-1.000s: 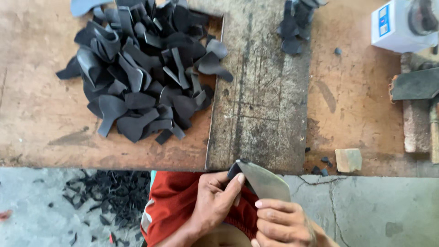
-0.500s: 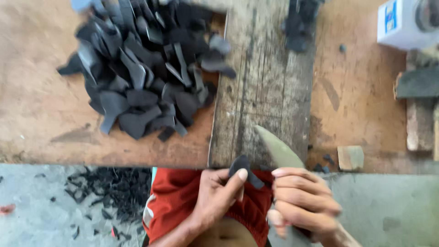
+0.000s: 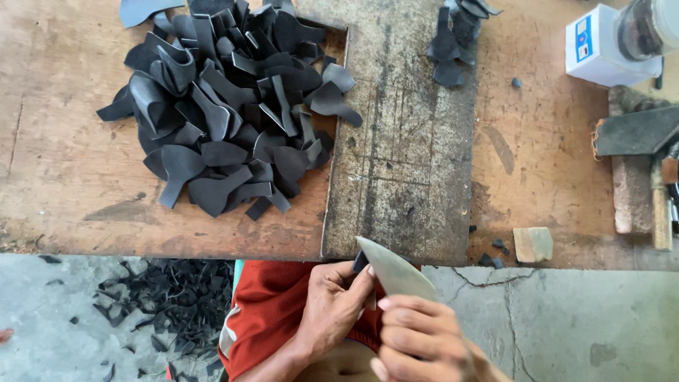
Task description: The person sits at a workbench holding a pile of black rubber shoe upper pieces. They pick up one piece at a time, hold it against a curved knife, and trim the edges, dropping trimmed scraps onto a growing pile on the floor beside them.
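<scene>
— What have the hands got?

— From my feed, the right hand point(image 3: 417, 339) has its fingers curled tight around a broad, pale metal knife blade point(image 3: 395, 272), tip pointing up toward the edge of the worn wooden workbench point(image 3: 64, 184). The left hand point(image 3: 332, 308) pinches a small black leather scrap point(image 3: 360, 262) between thumb and fingertips, right against the blade — just below the bench edge, over a red-clothed lap point(image 3: 272, 311).

— And around them?

— A big heap of black cut leather pieces point(image 3: 226, 106) lies on the bench's left part, beside a scuffed grey cutting board point(image 3: 403, 155). A smaller dark pile point(image 3: 456, 35) sits at the top. Black trimmings point(image 3: 163, 304) litter the concrete floor.
</scene>
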Available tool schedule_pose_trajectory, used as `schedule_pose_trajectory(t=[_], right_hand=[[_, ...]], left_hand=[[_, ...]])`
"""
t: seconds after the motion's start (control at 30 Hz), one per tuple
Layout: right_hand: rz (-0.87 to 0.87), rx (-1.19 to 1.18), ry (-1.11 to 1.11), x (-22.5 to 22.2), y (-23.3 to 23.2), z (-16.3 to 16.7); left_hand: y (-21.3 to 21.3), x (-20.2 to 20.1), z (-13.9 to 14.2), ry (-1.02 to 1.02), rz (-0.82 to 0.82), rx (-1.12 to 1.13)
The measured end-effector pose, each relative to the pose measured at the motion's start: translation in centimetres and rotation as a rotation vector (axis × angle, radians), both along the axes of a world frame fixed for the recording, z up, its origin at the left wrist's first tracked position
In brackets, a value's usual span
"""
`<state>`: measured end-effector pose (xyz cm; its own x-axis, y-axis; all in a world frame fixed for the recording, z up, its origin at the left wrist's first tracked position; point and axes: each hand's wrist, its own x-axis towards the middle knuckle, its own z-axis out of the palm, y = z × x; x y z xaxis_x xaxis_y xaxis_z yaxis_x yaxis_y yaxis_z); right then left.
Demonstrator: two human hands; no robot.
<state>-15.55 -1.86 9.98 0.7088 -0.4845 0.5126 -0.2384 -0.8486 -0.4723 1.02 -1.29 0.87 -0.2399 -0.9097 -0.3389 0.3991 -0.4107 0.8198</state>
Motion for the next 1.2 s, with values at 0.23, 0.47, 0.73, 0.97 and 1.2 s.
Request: schedule_pose_trajectory(t=[0.23,0.47,0.73,0.97,1.2], right_hand=[[0.056,0.004,-0.072,2.9,-2.7,0.9],[-0.003,0.011,-0.168,1.5,-3.8,0.5],[-0.358,0.003,-0.236,-4.8,-2.1,2.5],[-0.524,-0.11,-0.168,-8.3,-0.2,-2.4],[-0.593,-0.086,-0.107,-12.4,1.3,-3.3]], left_hand=[[-0.1,0.7,-1.4,-0.012,-0.049,-0.04],[0.1,1.4,1.4,-0.063,-0.111,-0.038],[-8.2,2.5,9.6,-0.574,-0.381,-0.039],[-20.7,-3.6,12.1,-0.468,-0.322,-0.187],[-12.7,-2.4,7.6,-1.236,-0.227,-0.868]])
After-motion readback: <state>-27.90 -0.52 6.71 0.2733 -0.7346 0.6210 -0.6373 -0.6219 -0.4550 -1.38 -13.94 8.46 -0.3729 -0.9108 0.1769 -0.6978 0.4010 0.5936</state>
